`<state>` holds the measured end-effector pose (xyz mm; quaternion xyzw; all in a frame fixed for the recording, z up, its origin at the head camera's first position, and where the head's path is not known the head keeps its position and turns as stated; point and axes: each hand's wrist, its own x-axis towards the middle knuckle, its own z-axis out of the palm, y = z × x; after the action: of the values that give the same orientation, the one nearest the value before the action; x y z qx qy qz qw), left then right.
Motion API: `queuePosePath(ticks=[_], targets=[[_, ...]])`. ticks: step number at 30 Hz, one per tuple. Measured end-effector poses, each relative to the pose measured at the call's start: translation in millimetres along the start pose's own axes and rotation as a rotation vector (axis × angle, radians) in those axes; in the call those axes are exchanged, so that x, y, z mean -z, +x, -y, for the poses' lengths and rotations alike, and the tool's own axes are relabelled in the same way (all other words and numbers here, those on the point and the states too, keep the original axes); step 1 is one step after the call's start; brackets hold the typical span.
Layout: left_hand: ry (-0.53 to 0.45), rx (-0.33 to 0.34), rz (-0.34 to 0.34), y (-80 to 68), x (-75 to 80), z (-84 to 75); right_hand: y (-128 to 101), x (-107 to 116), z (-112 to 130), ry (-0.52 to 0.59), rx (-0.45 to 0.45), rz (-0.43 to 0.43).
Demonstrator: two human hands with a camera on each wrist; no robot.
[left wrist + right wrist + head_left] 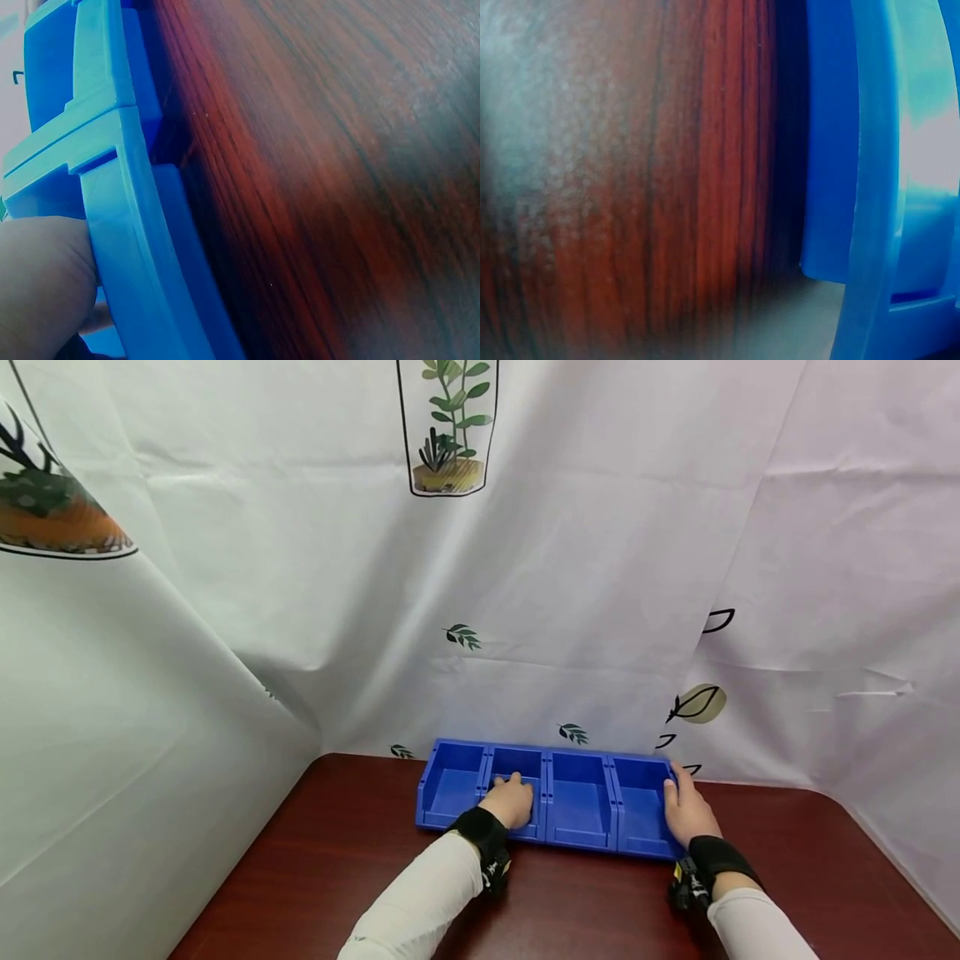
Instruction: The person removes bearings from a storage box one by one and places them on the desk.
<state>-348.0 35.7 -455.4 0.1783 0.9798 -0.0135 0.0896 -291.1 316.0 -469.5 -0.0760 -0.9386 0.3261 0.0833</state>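
Observation:
A row of joined blue plastic bins stands at the back of the table. My left hand reaches over the low front lip into the second bin from the left, fingers down inside. In the left wrist view the base of this hand lies against the bin's front wall. A small dark patch shows beside its fingers; I cannot tell whether they hold anything. My right hand holds the right end of the row, thumb at the rim and fingers along the outer side. It is out of sight in the right wrist view.
The dark red wood-grain table extends in front of the bins. Close behind them hangs a white cloth printed with plants, which also runs down the left side. Both wrists wear black straps with small cameras.

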Motion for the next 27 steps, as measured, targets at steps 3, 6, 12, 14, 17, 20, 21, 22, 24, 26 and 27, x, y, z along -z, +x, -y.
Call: queuePosePath(ticks=[3, 6, 12, 14, 17, 20, 21, 22, 24, 26, 27], targets=[[-0.017, 0.018, -0.008, 0.5, 0.0, -0.8, 1.0, 0.7, -0.1, 0.000, 0.004, -0.008], [-0.025, 0.020, -0.020, 0.8, -1.2, -1.6, 1.4, -0.1, -1.1, -0.003, 0.001, -0.017], [-0.036, -0.004, -0.058, -1.8, -3.5, -1.5, 1.9, -0.8, 0.1, 0.003, -0.010, -0.007], [-0.051, -0.015, -0.082, -2.8, -4.5, -1.2, 1.8, -0.4, 1.0, 0.002, -0.016, 0.001], [-0.075, -0.034, -0.115, -4.2, -4.8, -0.9, 2.4, -0.8, 0.0, 0.000, -0.019, 0.000], [-0.087, -0.041, -0.132, -5.0, -3.7, -1.0, 3.7, -1.3, -1.8, -0.003, -0.012, -0.004], [-0.089, -0.041, -0.134, -5.2, -3.3, -0.8, 4.0, -1.3, -2.1, -0.003, -0.008, -0.003], [-0.090, -0.041, -0.134, -5.5, -3.1, -0.8, 4.2, -1.1, -2.0, -0.004, -0.008, -0.001], [-0.084, -0.039, -0.133, -5.4, -3.3, -0.7, 4.2, -1.0, -1.9, -0.005, -0.005, 0.003], [-0.081, -0.035, -0.127, -5.6, -3.3, -0.7, 3.6, -1.4, -1.7, -0.006, -0.006, 0.003], [-0.080, -0.035, -0.124, -5.7, -3.4, -0.8, 3.4, -1.5, -1.6, -0.006, -0.009, 0.004]])
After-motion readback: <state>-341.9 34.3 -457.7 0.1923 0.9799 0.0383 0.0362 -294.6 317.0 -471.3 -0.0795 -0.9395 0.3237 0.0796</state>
